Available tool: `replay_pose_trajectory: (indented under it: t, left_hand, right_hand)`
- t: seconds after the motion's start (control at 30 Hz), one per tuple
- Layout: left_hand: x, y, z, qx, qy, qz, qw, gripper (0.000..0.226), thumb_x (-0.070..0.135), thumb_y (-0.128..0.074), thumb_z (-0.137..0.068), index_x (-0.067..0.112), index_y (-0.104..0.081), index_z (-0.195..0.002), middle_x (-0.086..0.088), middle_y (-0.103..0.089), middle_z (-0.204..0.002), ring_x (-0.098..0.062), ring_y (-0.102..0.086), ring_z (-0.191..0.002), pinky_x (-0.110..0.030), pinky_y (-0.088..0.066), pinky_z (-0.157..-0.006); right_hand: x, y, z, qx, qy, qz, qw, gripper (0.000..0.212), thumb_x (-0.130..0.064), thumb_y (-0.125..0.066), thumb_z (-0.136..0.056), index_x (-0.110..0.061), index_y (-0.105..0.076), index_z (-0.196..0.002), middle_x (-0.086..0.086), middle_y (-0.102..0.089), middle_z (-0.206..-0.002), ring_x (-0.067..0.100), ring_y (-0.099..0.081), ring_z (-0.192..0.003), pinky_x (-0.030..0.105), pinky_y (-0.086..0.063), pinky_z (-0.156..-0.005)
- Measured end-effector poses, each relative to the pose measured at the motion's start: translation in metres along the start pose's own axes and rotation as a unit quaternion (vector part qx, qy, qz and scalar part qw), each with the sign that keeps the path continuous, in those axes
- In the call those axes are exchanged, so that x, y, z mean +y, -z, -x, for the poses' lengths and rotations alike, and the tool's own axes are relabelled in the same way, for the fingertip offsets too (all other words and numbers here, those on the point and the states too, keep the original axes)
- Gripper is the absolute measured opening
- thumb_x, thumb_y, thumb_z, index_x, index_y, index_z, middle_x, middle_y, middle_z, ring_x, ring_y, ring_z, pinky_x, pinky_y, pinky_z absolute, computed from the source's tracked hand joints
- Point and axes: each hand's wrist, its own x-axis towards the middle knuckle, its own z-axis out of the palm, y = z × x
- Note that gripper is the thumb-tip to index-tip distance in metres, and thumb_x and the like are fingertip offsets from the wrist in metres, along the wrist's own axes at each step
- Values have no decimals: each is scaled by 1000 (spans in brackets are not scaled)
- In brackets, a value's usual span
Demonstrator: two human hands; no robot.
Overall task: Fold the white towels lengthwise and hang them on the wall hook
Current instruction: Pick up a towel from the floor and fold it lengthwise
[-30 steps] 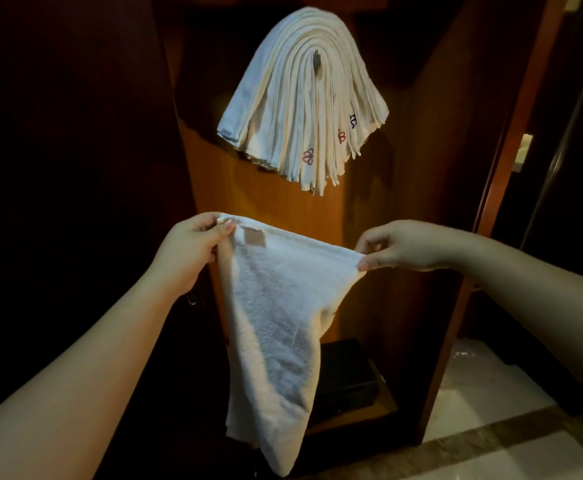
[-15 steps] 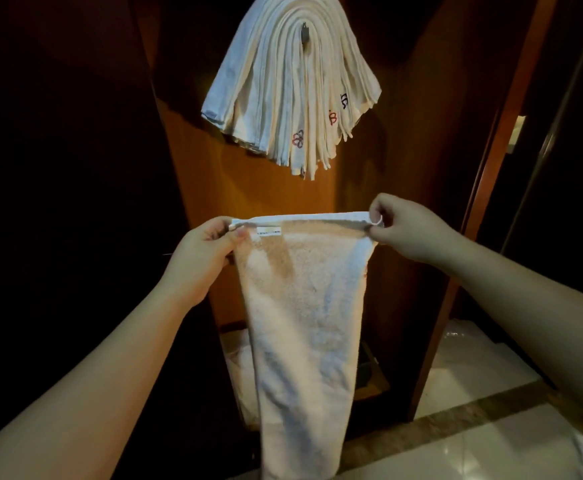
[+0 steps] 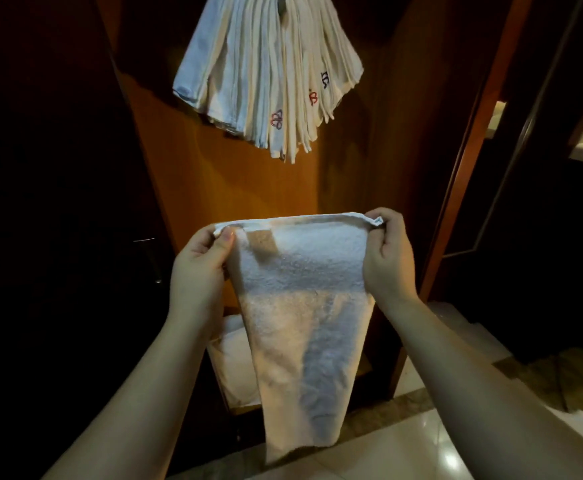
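Towel [image 3: 304, 306] top corners pinched by left hand [image 3: 196, 271], right hand [image 3: 389, 258] fingers; hung towels [image 3: 269, 71] well above.

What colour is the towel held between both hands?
White, tinted orange by warm light; the towel shows in the head view.

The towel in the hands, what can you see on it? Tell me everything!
The white towel looks like fluffy terry cloth with a flat hemmed top edge and a small label near its upper left corner. It hangs straight down, stretched wide at the top and narrowing toward the bottom. The left hand pinches its top left corner and the right hand pinches the top right corner. Warm light tints its lower part. It is held below the hanging towels on the wall hook, not touching them.
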Motion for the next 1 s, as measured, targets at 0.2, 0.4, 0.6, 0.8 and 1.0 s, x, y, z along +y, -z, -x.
replay_pose_trajectory:
  t: [0.2,0.4,0.6,0.8,1.0]
  left_hand:
    - [17,-9,6,-17,27,27,999,18,26,-59,-93,24,-77,-92,-2,-76,-89,-15,-70,-76,-27,-55,-61]
    - [20,-9,13,-40,62,18,997,19,28,-61,-89,22,-78,-94,-4,-76,-90,-13,-70,-73,-24,-54,-57]
    - [14,-3,26,-47,79,-34,995,16,34,-62,-88,26,-76,-90,-3,-75,-83,-18,-71,-70,-31,-56,-55]
    - [14,1,33,-29,92,-5,995,21,18,-57,-98,20,-76,-91,-9,-76,-90,-20,-72,-79,-29,-58,-62]
    - [7,4,45,-8,132,-23,991,24,13,-55,-99,16,-75,-87,-6,-75,-82,-17,-69,-74,-27,-57,-63]
  right_hand:
    - [0,14,-4,16,-29,-35,999,4,-43,-50,-98,-45,-52,-101,-30,-62,-84,-3,-56,-61,8,-38,-50]
    - [25,38,2,-201,-228,-248,920,29,-48,-72,-86,-26,-75,-106,5,-76,-109,26,-74,-99,40,-58,-81]
    - [33,39,24,-83,-149,2,985,24,-60,-50,-95,-44,-67,-92,-20,-70,-85,-4,-64,-74,26,-45,-60]
    - [24,35,38,-139,-246,-221,933,33,-65,-60,-88,-39,-75,-102,-2,-77,-103,18,-74,-95,23,-58,-67]
    - [34,40,52,-323,-396,-399,761,55,-44,-86,-74,-10,-75,-116,20,-68,-125,30,-67,-116,34,-58,-86]
